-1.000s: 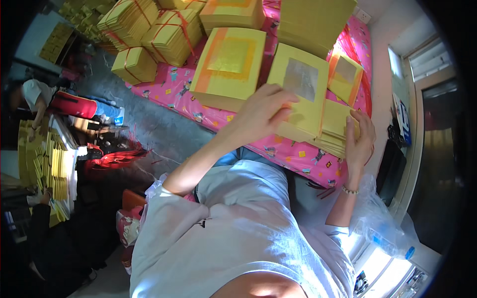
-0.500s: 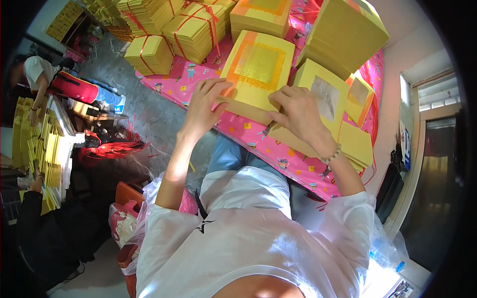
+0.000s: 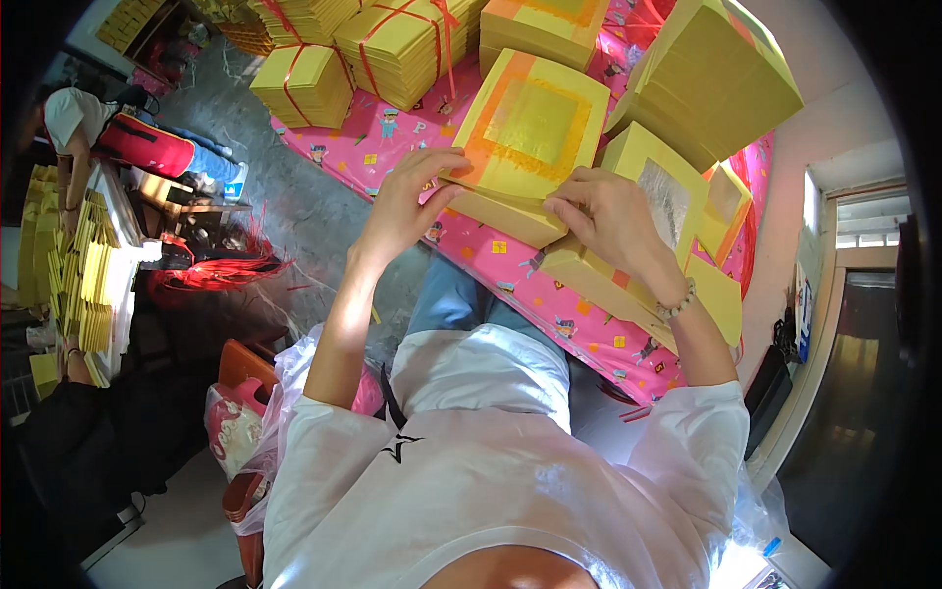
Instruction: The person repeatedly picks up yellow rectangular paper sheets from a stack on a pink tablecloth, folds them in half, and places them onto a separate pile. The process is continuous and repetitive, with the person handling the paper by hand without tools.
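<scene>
A thick stack of yellow paper [image 3: 530, 128] lies in front of me, its top bearing an orange-framed square patch. At its near left corner, the fingers and thumb of my left hand [image 3: 407, 196] close on the edge. My right hand [image 3: 618, 216], with a beaded bracelet at the wrist, pinches the near right corner. Along the near side a thin gap shows between the upper layer and the block below. Close beside my right hand is another yellow stack [image 3: 628, 152] with a silvery patch on top, partly hidden by that hand.
Red-tied yellow paper bundles [image 3: 397, 59] stand at the far left of the pink patterned tablecloth [image 3: 471, 257]. A tall yellow block [image 3: 711, 88] leans at the far right. At left, a co-worker in a red apron [image 3: 147, 142] bends over yellow paper [image 3: 93, 265]. Plastic bags [image 3: 235, 422] sit by my left.
The top layer at the stack's near edge has parted slightly from the block below. My right fingers have tightened into a pinch at the corner. The view has shifted a little.
</scene>
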